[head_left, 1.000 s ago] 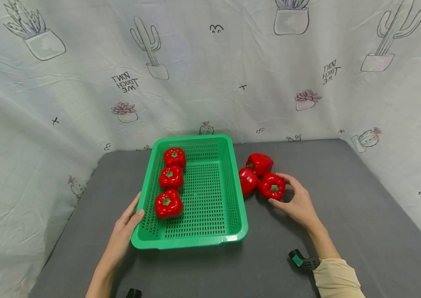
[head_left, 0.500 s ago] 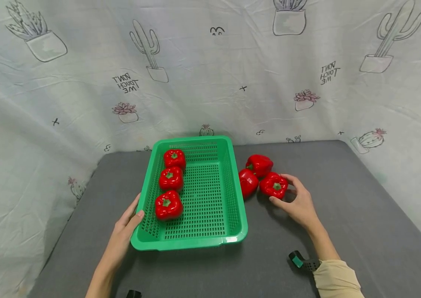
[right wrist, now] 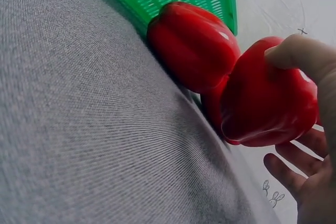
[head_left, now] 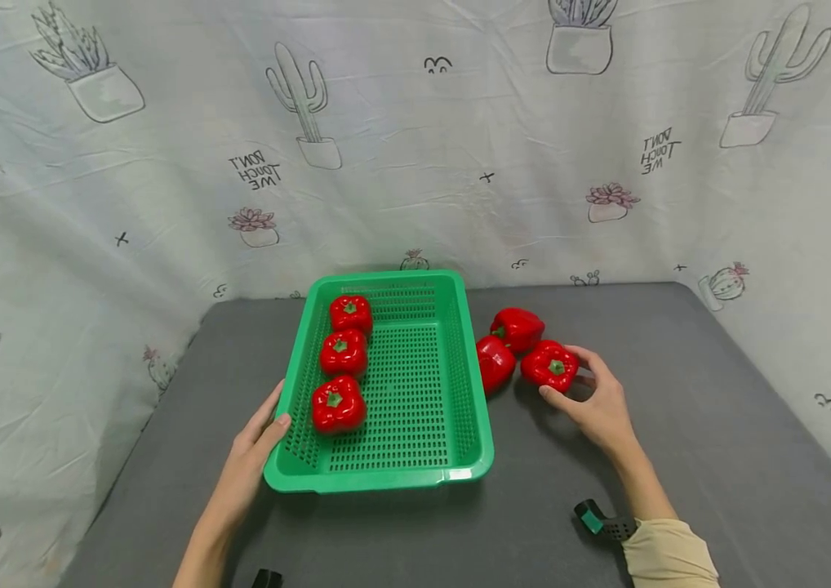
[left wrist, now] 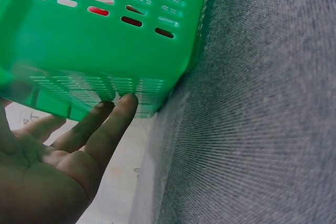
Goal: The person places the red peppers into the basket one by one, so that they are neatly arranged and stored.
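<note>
My left hand (head_left: 246, 461) holds the left side of a green plastic basket (head_left: 386, 480), thumb on the rim and fingers against the outer wall. In the left wrist view, its fingertips (left wrist: 127, 99) meet the slotted wall. Three red bell peppers stand in a row along the basket's left side, the nearest pepper (head_left: 339, 404) with its green stem up. Right of the basket, my right hand (head_left: 599, 404) grips another red bell pepper (right wrist: 268, 98) between thumb and fingers. Close over the grey cloth, this pepper overlaps its neighbours in the right wrist view.
Two more red bell peppers lie beside the basket's right wall: one pepper (head_left: 495, 365) close against it, the other pepper (head_left: 518, 328) behind, on its side. Grey cloth (head_left: 415, 539) covers the table. A white curtain (head_left: 415, 147) with cactus prints hangs behind.
The pepper in my right hand has shifted slightly right, away from the two beside it, and its stem has tipped a little. My left hand keeps its place on the basket.
</note>
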Demonstrator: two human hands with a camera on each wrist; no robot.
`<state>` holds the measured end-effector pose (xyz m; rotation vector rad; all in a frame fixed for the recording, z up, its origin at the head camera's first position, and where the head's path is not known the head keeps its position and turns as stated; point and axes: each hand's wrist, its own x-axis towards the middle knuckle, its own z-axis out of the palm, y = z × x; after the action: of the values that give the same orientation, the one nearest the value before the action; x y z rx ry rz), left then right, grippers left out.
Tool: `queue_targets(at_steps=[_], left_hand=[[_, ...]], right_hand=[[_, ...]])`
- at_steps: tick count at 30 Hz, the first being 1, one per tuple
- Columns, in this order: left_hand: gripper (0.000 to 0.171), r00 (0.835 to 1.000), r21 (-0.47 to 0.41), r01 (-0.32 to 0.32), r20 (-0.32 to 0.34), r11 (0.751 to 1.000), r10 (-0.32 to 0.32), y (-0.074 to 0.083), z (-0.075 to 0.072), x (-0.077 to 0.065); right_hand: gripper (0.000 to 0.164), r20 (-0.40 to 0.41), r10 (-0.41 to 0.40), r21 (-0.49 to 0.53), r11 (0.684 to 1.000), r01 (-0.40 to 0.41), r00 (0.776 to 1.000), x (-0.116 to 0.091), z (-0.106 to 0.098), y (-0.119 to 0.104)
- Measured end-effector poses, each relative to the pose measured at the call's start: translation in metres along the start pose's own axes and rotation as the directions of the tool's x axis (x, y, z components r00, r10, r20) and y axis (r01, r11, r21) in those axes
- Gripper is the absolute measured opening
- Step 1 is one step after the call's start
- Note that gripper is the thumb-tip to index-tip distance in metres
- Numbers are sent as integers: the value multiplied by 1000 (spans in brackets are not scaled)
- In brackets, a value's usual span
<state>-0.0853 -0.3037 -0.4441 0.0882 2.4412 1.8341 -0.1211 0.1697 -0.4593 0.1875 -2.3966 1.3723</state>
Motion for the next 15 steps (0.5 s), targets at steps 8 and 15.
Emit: queue_targets(at_steps=[8,15], left_hand=[[55,1000,-10,4,1,1000,-4,-2,-1,0],[54,1000,-14,0,6,1000,0,-4,-1,1]], right_hand=[[59,-28,19,56,998,-18,999,-2,-6,-31],[60,-28,-19,183,983,24,999,9,-7,-43]])
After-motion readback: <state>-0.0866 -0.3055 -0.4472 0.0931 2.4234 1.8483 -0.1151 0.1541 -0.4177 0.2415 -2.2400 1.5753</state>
